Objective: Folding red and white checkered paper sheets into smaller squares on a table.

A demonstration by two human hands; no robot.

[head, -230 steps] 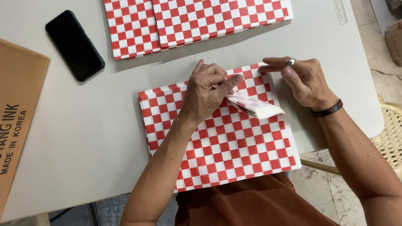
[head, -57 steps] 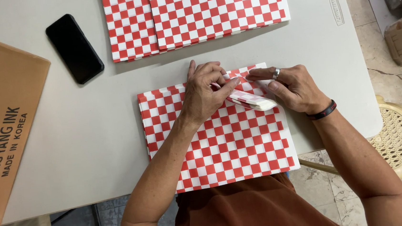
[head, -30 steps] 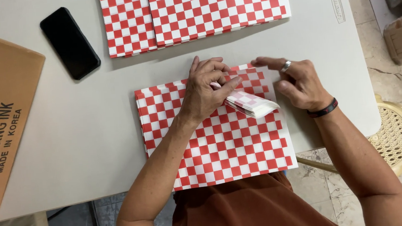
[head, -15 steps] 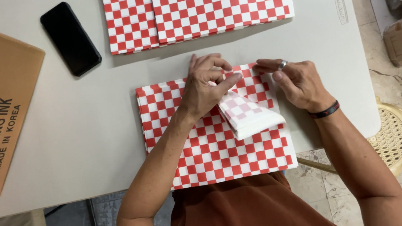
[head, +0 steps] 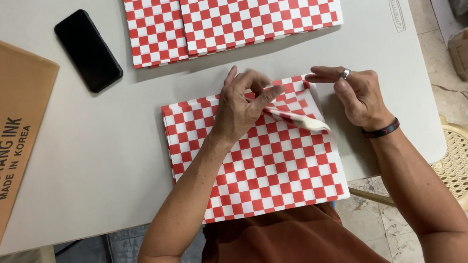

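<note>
Left hand: the left hand [head: 242, 109] is being rested on the far part of the near stack of red-and-white checkered paper sheets [head: 253, 158], with thumb and forefinger closed on the lifted corner of the top sheet [head: 294, 118].
Right hand: the right hand [head: 356, 95] is being held just right of that corner, fingers loosely curled and pointing left, with nothing grasped; whether the fingertips are touching the paper cannot be told. A ring is being worn on one finger and a dark wristband [head: 381, 131] on the wrist.
Top sheet: its far right corner is being peeled up and folded toward the near side, so that the pale underside is being shown.
Near stack: it is lying flat at the near edge of the grey tabletop [head: 108, 158], directly in front of the person.
Far stack: more checkered sheets [head: 236, 14] are lying at the far edge, well apart from the hands.
Phone: a black smartphone [head: 88, 50] is lying face up, far left of the near stack.
Box: a brown cardboard box [head: 0, 127] is sitting at the left edge.
Chair: a pale woven seat [head: 462, 163] is showing to the right, below the tabletop.
</note>
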